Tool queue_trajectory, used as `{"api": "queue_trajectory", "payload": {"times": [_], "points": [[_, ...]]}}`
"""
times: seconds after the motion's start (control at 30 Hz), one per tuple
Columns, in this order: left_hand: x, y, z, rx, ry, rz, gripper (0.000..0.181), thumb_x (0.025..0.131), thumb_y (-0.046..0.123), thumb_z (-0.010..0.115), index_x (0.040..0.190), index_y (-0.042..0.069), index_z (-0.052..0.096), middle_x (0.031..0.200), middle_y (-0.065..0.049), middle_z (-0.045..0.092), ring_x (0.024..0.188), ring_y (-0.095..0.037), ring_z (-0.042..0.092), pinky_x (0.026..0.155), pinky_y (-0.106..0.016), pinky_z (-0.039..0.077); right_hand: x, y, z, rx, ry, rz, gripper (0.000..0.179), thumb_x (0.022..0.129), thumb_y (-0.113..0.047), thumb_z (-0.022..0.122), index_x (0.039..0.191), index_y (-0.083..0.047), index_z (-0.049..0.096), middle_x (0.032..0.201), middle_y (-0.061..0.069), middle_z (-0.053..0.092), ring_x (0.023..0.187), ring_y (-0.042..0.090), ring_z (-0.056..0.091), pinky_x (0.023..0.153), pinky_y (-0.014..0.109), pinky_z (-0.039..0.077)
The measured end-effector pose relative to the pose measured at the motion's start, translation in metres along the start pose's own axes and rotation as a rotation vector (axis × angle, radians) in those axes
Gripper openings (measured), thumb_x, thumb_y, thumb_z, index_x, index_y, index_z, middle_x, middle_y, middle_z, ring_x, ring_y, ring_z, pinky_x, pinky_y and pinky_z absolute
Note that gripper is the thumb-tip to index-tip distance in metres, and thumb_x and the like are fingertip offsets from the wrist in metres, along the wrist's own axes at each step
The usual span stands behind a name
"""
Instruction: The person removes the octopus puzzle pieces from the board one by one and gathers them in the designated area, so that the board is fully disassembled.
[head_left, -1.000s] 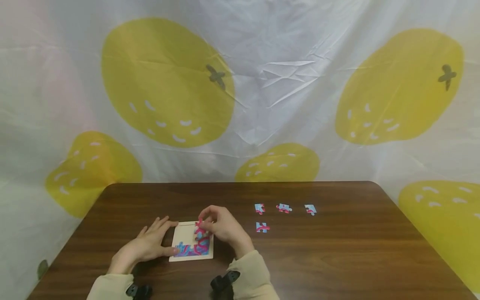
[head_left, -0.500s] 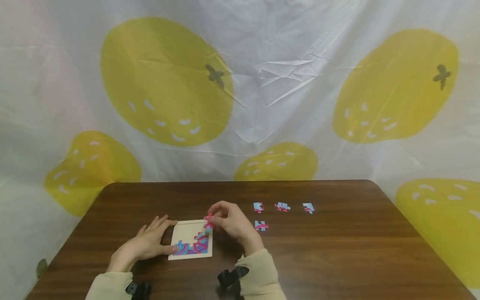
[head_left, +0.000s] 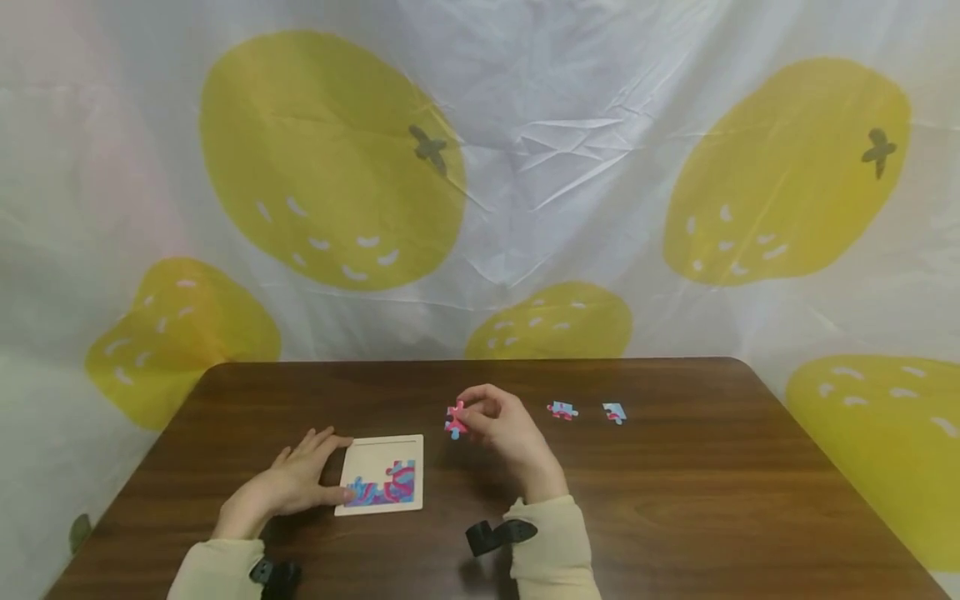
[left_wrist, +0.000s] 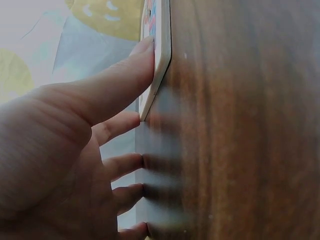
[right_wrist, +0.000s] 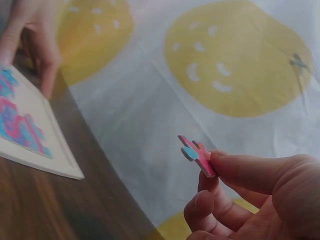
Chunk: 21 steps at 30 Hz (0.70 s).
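Observation:
In the head view my right hand (head_left: 506,429) pinches a pink and blue jigsaw puzzle piece (head_left: 454,420) between thumb and fingers, above the table to the right of the puzzle tray. The right wrist view shows the same jigsaw puzzle piece (right_wrist: 196,154) tilted at the fingertips. My left hand (head_left: 288,483) lies along the left side of the pale puzzle tray (head_left: 369,456), fingers spread. Its thumb (left_wrist: 117,80) rests on the tray's rim, and the index fingertip touches a corner. Joined pieces (head_left: 401,486) fill the tray's near edge and part of its right side.
Two loose pieces, a pink and blue one (head_left: 562,410) and a mostly blue one (head_left: 614,413), lie to the right on the brown wooden table (head_left: 675,500). A white curtain (head_left: 570,208) with yellow fruit prints hangs behind the table.
My right hand has lifted the piece off the tray and carried it right, so it now covers the spot where two loose pieces showed. The left hand has stayed on the tray.

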<state>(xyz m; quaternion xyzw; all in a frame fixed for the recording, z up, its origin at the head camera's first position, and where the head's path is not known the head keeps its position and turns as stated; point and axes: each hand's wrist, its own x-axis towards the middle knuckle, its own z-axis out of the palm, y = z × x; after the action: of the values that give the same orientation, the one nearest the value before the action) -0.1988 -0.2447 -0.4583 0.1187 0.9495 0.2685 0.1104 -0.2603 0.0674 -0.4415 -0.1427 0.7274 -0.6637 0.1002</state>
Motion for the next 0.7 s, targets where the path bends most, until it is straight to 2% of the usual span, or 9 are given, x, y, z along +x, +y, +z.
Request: {"api": "queue_trajectory", "payload": {"times": [0.17, 0.27, 0.5, 0.7], "points": [[0.004, 0.002, -0.003, -0.017, -0.007, 0.002, 0.086, 0.08, 0.048, 0.077, 0.144, 0.003, 0.041, 0.153, -0.035, 0.017, 0.141, -0.055, 0.005, 0.104, -0.075, 0.004, -0.007, -0.007, -0.025, 0.072, 0.09, 0.003, 0.029, 0.092, -0.01, 0.069, 0.115, 0.003, 0.06, 0.08, 0.003, 0.063, 0.063, 0.016, 0.054, 0.059, 0.03, 0.044], [0.005, 0.003, -0.003, -0.008, -0.011, 0.003, 0.085, 0.08, 0.047, 0.077, 0.144, 0.004, 0.041, 0.153, -0.035, 0.018, 0.141, -0.055, 0.006, 0.104, -0.074, 0.005, -0.014, -0.007, -0.045, 0.074, 0.139, 0.018, 0.029, 0.092, -0.009, 0.068, 0.117, 0.003, 0.059, 0.082, 0.004, 0.063, 0.064, 0.017, 0.055, 0.059, 0.029, 0.046], [0.003, 0.005, -0.003, 0.005, -0.02, -0.008, 0.086, 0.08, 0.047, 0.077, 0.145, 0.005, 0.04, 0.153, -0.035, 0.018, 0.14, -0.055, 0.007, 0.104, -0.075, 0.005, -0.032, 0.004, -0.092, -0.042, 0.206, 0.058, 0.03, 0.093, -0.013, 0.069, 0.118, 0.0, 0.059, 0.083, 0.005, 0.063, 0.067, 0.018, 0.057, 0.054, 0.027, 0.042], [0.005, 0.006, -0.002, 0.006, -0.031, -0.005, 0.086, 0.08, 0.047, 0.077, 0.145, 0.005, 0.041, 0.153, -0.035, 0.017, 0.14, -0.055, 0.006, 0.105, -0.074, 0.005, -0.049, 0.016, -0.122, -0.168, 0.247, 0.11, 0.029, 0.094, -0.011, 0.066, 0.119, 0.002, 0.059, 0.085, 0.008, 0.063, 0.07, 0.021, 0.058, 0.06, 0.03, 0.047]]}}
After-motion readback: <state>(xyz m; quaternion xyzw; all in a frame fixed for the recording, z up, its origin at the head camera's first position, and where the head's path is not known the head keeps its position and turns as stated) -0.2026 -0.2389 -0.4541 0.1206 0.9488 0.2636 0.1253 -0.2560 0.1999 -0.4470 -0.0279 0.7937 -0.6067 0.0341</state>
